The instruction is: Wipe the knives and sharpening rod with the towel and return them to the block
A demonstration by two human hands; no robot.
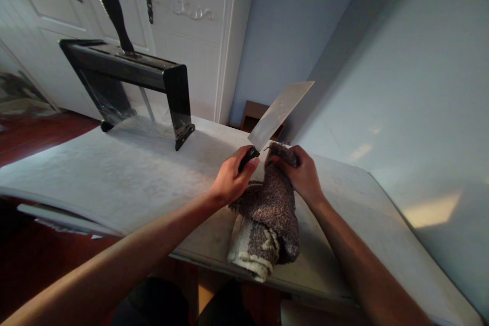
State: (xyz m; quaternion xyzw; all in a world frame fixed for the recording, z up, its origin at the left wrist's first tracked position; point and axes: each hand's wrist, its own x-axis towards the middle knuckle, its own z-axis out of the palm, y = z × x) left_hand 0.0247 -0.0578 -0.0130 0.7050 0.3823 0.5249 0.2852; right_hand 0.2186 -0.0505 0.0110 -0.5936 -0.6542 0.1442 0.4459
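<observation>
My left hand point(235, 175) is closed round the black handle of a cleaver point(280, 114), whose wide blade points up and away to the right. Just to the right, my right hand point(303, 173) pinches the upper end of a brown towel point(273, 204). The towel's lower part lies bunched on the table near its front edge, over a rolled whitish cloth point(244, 249). The blade is above the towel's top end; whether the two touch, I cannot tell.
A black knife block point(175, 86) with clear sides stands at the back left of the white table point(153, 173), one black-handled knife point(114, 12) in its top. Behind are white cabinet doors point(187, 35) and a small brown shelf point(254, 110). A wall point(412, 112) borders the right side.
</observation>
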